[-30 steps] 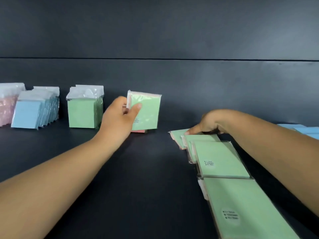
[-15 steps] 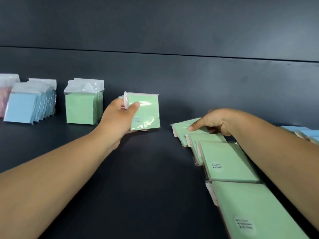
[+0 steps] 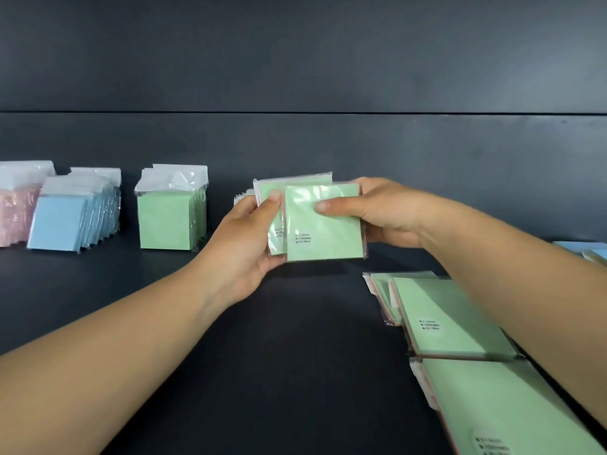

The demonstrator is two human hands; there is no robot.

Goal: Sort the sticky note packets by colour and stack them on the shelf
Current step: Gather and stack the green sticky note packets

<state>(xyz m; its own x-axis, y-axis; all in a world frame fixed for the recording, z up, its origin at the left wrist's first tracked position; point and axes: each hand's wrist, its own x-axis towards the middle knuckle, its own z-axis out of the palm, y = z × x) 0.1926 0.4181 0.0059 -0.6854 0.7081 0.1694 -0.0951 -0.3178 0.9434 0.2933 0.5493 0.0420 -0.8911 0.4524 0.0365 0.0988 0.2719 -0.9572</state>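
Head view: both hands (image 3: 249, 238) (image 3: 377, 211) grip green packets (image 3: 323, 224), the rear packet (image 3: 289, 187) mostly hidden.

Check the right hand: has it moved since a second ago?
Yes. The right hand has left the row of green packets lying on the shelf, risen and swung left with a green packet, meeting the left hand.

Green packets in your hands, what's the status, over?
Left hand grips one green packet. Right hand holds a second green packet against it. Standing green stack close left, nothing between.
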